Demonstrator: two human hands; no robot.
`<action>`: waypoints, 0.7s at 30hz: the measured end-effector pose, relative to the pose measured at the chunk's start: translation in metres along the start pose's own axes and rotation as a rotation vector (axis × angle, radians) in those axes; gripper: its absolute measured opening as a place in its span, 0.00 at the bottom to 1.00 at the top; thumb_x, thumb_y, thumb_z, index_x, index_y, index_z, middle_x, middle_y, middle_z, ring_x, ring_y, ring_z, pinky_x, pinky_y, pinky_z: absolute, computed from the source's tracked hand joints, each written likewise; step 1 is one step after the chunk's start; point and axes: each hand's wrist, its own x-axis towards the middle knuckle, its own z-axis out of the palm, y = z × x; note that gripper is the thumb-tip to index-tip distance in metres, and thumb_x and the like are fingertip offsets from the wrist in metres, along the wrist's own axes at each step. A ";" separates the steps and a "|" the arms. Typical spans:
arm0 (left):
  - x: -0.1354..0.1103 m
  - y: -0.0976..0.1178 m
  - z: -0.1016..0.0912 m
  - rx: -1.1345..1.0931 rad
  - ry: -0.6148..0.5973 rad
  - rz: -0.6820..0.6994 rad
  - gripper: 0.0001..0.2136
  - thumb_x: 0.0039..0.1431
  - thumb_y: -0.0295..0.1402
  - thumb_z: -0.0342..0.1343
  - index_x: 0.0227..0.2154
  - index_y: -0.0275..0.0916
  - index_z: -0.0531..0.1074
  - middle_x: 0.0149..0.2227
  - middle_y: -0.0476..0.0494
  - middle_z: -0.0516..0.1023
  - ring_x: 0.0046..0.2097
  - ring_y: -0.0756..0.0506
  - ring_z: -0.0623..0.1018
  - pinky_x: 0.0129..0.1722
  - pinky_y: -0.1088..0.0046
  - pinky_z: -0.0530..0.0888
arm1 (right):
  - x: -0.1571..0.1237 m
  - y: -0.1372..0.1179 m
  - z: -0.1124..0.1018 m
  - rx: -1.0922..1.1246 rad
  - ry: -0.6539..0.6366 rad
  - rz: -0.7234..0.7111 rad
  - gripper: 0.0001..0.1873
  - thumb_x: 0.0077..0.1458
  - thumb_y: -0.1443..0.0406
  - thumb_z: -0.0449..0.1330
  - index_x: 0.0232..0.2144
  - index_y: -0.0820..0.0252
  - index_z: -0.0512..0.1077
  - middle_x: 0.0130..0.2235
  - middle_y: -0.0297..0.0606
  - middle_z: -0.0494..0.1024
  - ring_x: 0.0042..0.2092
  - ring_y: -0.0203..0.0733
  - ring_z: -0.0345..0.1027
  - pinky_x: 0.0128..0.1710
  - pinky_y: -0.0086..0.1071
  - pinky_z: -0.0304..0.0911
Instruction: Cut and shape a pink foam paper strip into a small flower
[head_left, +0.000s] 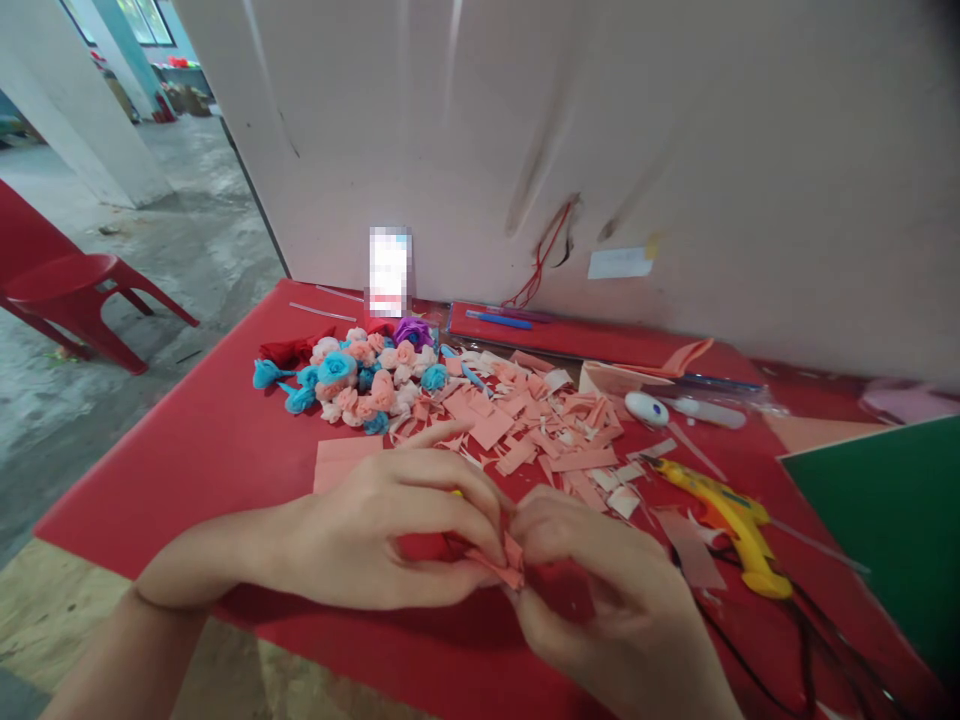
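Between the fingertips of both hands is a small folded piece of coral-pink crepe paper, held above the red tabletop. My left hand pinches it from the left, thumb below and fingers above. From the right, my right hand grips its other edge with thumb and fingers. Parts of the paper are hidden by the fingers. Beyond the hands lies a heap of cut pink paper strips. A flat pink paper sheet rests behind my left hand.
Finished paper roses in blue, pink, white and purple cluster at the back left. A yellow hot glue gun lies at right with its cord. Pens, a blurred phone and a green board are around. A red chair stands left.
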 end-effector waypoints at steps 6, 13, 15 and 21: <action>0.003 0.001 0.001 -0.034 0.041 0.022 0.03 0.51 0.20 0.55 0.27 0.27 0.73 0.29 0.38 0.75 0.34 0.48 0.75 0.42 0.71 0.74 | -0.001 0.002 -0.002 -0.017 0.029 -0.025 0.11 0.38 0.79 0.54 0.21 0.59 0.64 0.21 0.31 0.72 0.23 0.32 0.67 0.23 0.23 0.66; 0.001 -0.001 0.003 -0.071 0.064 0.006 0.02 0.49 0.20 0.56 0.26 0.28 0.73 0.28 0.41 0.75 0.34 0.49 0.76 0.46 0.70 0.74 | -0.001 0.000 -0.003 -0.053 0.018 -0.052 0.10 0.39 0.79 0.54 0.20 0.59 0.65 0.21 0.32 0.72 0.24 0.32 0.67 0.23 0.24 0.66; 0.000 -0.001 0.003 -0.076 0.067 0.011 0.02 0.50 0.20 0.56 0.27 0.28 0.72 0.29 0.40 0.75 0.33 0.50 0.75 0.45 0.72 0.74 | -0.001 0.000 -0.003 -0.064 0.026 -0.050 0.10 0.40 0.79 0.54 0.20 0.59 0.65 0.21 0.31 0.72 0.24 0.32 0.66 0.22 0.24 0.66; -0.001 -0.001 0.002 -0.045 0.085 0.051 0.03 0.51 0.20 0.54 0.29 0.28 0.72 0.31 0.38 0.76 0.36 0.50 0.75 0.40 0.75 0.76 | -0.001 0.000 -0.002 -0.116 0.052 -0.068 0.10 0.41 0.77 0.54 0.24 0.58 0.65 0.22 0.30 0.72 0.24 0.32 0.67 0.24 0.25 0.67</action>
